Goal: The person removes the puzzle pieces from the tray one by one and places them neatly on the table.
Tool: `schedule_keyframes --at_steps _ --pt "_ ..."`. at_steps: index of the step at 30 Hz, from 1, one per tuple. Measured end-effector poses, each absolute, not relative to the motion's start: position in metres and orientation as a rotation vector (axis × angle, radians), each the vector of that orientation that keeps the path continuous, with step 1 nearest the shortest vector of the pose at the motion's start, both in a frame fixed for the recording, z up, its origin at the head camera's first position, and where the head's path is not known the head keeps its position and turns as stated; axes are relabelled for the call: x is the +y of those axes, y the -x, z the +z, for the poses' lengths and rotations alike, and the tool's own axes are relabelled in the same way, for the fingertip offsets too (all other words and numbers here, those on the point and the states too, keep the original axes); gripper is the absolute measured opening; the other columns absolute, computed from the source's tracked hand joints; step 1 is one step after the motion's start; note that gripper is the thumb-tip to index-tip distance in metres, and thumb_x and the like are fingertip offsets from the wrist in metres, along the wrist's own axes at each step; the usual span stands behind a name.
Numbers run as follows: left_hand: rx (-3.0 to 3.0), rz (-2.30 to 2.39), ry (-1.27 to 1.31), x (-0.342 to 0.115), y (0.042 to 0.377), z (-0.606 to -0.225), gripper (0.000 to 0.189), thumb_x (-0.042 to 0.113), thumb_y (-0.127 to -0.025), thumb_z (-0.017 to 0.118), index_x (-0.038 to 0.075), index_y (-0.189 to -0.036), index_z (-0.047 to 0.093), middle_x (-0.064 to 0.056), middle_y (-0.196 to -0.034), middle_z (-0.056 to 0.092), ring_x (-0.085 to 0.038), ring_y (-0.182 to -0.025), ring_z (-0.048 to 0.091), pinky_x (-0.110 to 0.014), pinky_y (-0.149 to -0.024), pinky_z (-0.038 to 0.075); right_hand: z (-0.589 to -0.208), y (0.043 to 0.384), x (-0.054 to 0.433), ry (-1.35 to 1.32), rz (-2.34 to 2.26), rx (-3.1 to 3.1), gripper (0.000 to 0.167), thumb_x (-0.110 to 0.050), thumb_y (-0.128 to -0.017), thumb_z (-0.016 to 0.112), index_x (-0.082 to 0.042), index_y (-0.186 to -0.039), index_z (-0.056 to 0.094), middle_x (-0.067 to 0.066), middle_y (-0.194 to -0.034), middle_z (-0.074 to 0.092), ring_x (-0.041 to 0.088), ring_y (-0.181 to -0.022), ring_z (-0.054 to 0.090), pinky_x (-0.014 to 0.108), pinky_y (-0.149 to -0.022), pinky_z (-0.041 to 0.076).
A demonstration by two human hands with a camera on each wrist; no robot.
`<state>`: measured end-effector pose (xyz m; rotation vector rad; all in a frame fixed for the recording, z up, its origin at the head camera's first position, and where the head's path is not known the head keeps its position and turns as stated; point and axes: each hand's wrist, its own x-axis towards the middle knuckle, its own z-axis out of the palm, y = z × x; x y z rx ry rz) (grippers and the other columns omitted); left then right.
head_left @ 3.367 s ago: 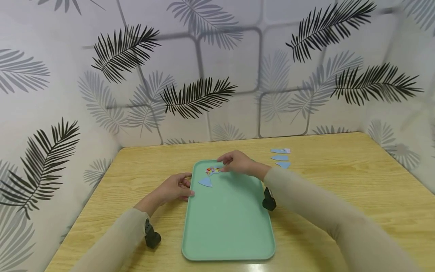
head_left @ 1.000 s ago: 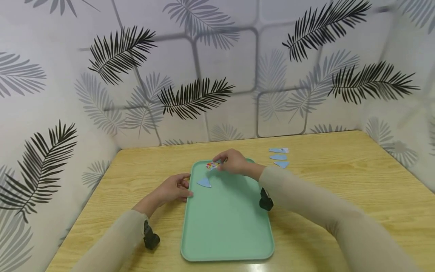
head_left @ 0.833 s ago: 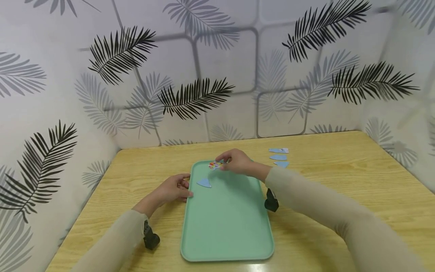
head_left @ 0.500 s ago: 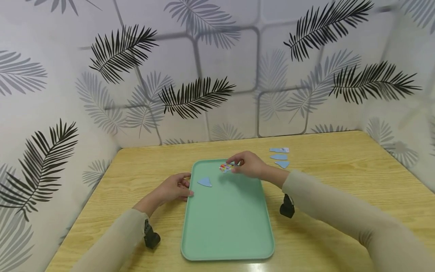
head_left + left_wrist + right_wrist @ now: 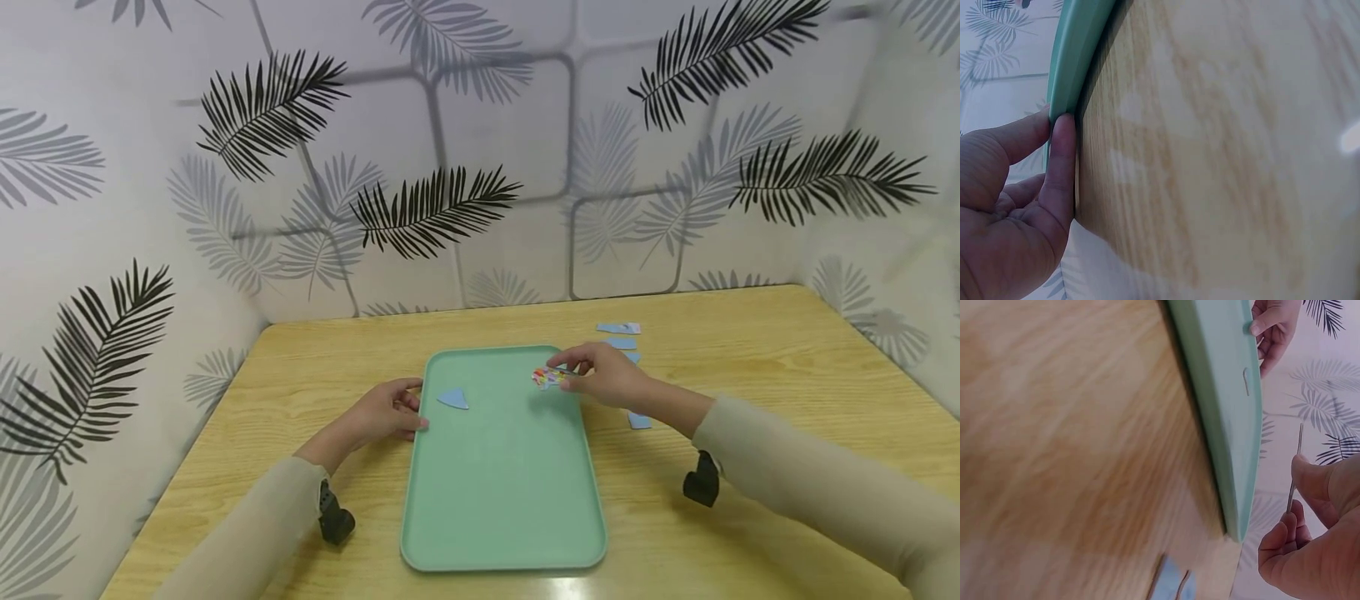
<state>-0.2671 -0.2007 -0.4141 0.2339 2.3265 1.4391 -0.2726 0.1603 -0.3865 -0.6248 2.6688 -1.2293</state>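
Note:
My right hand (image 5: 603,375) pinches a flat puzzle piece (image 5: 546,378) with a multicoloured print, above the far right part of a green tray (image 5: 502,492). In the right wrist view this piece (image 5: 1299,440) is seen edge-on between thumb and fingers, clear of the tray. A blue, roughly triangular piece (image 5: 453,398) lies on the tray near its far left corner. My left hand (image 5: 382,414) holds the tray's left edge. The left wrist view has its digits (image 5: 1063,150) against the green rim (image 5: 1079,59).
Beyond the tray's right side, several blue pieces (image 5: 618,328) lie on the wooden table (image 5: 750,358), some partly behind my right hand. Another blue piece (image 5: 640,421) is nearer, below the right hand. A leaf-patterned wall (image 5: 517,250) bounds the table at the back.
My right hand has lifted the multicoloured piece from beside the blue one and carried it right across the tray. The left hand and the blue piece on the tray have stayed put.

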Motion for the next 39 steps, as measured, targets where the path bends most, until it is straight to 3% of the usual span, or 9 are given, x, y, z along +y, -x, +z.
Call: schedule_keyframes --at_steps 25,34,39 --pt "2.320 1.453 -0.219 -0.200 0.268 -0.416 0.072 -0.005 -0.086 0.070 -0.004 -0.148 0.033 -0.015 -0.104 0.050 -0.020 -0.084 0.055 -0.034 -0.073 0.058 -0.401 0.215 0.236 0.673 -1.236 2.732 0.030 -0.008 -0.088 0.072 -0.007 -0.118 0.069 0.005 -0.102 0.061 0.021 -0.088 0.050 0.031 -0.070 0.047" --pt "2.324 1.447 -0.225 -0.200 0.268 -0.416 0.073 -0.004 -0.085 0.071 -0.005 -0.147 0.032 -0.015 -0.105 0.050 -0.020 -0.084 0.055 -0.034 -0.073 0.058 -0.410 0.207 0.254 0.665 -1.234 2.694 0.030 -0.007 -0.087 0.072 -0.007 -0.117 0.069 0.003 -0.094 0.056 0.015 -0.081 0.048 0.025 -0.061 0.045" --pt "2.318 1.452 -0.213 -0.200 0.268 -0.417 0.074 -0.004 -0.085 0.071 -0.004 -0.148 0.032 -0.014 -0.104 0.050 -0.019 -0.084 0.055 -0.034 -0.073 0.058 -0.412 0.205 0.259 0.681 -1.219 2.690 0.029 -0.008 -0.087 0.073 -0.007 -0.116 0.069 0.003 -0.101 0.060 0.016 -0.084 0.047 0.025 -0.065 0.044"
